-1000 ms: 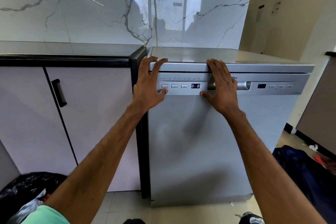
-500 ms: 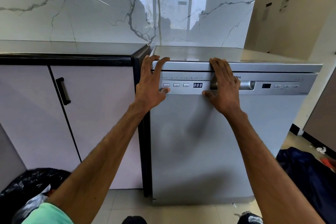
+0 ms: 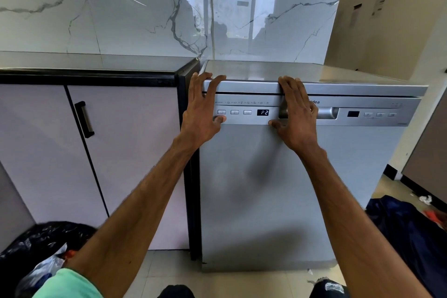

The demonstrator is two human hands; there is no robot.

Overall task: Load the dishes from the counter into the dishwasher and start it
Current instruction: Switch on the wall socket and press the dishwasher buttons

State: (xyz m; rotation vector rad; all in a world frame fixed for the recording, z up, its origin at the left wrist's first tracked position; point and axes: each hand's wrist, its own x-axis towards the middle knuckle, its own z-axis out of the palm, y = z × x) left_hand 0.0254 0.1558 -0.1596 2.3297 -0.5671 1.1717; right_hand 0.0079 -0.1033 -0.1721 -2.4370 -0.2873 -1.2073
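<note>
The closed dishwasher (image 3: 278,189), beside the desk (image 3: 96,72), is pressed by the left hand (image 3: 200,113) and right hand (image 3: 297,116), fingers (image 3: 199,87) held straight and open. P2 is shown on its display (image 3: 263,112).

Dishwasher (image 3: 278,189) rt of cabinet (image 3: 116,152).

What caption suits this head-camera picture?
Left hand and right hand rest on the closed dishwasher, display reading P2.

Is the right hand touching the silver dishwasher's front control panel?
Touching. The head view shows the right hand lying flat on the silver dishwasher, fingers reaching its top edge.
</note>
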